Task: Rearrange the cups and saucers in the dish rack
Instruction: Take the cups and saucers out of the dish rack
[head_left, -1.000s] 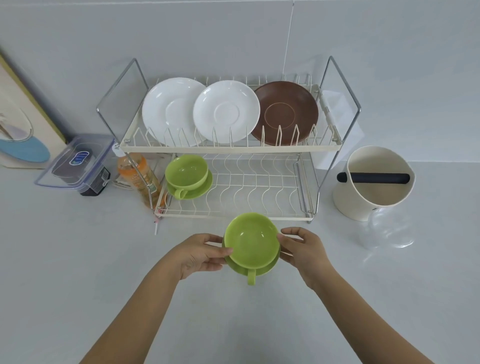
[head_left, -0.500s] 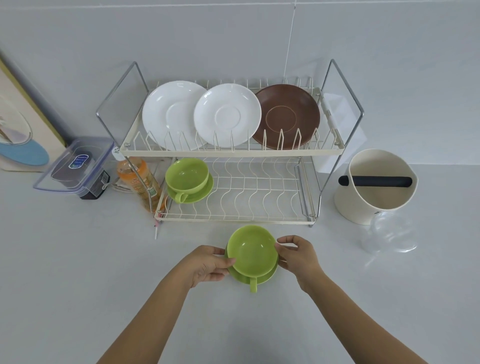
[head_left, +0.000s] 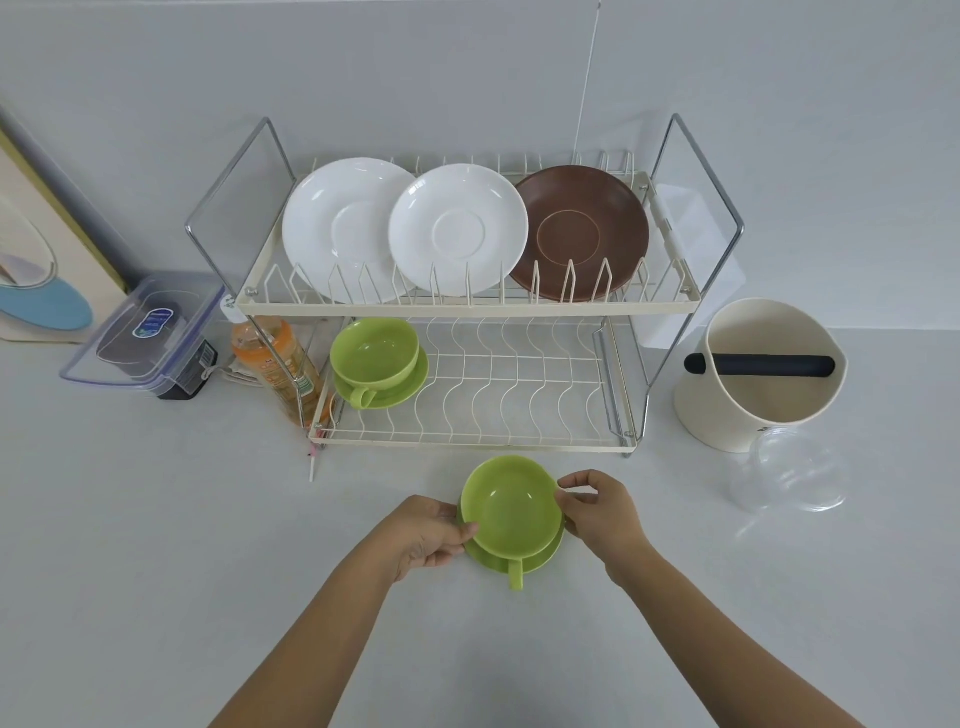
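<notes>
**Green cup and saucer held in both your hands, in front of the dish rack**

Green cup (head_left: 511, 506) sits on its matching green saucer (head_left: 540, 558), and you hold the pair between your two hands just short of the lower shelf of the dish rack (head_left: 467, 306). Your left hand (head_left: 426, 530) grips the left edge: the thumb lies on the cup's rim side and the fingers curl beneath the saucer. Your right hand (head_left: 602, 512) pinches the right edge, thumb and forefinger bent round the rim, the other fingers tucked below. The cup's handle points back toward you, between your wrists. Whether the saucer touches the white countertop (head_left: 156, 571) or is lifted off it, you cannot tell.

Beyond your left fingers, at the left end of the lower shelf, a second green cup (head_left: 374, 353) stands on a second green saucer (head_left: 400, 389), handle toward you. Above your fingertips, on the upper shelf, three saucers stand on edge in the wire slots: a white saucer (head_left: 337, 228) at the left, another white saucer (head_left: 460, 234) overlapping it in the middle, and a brown saucer (head_left: 582, 234) at the right.

Past your right hand stands a cream knock box (head_left: 753, 405) with a black bar across its mouth, and a clear plastic cup (head_left: 789, 478) lies just in front of it. Well off to the left of your left hand are an orange bottle (head_left: 275, 369) touching the rack's frame and a clear lidded container (head_left: 140, 332).
</notes>
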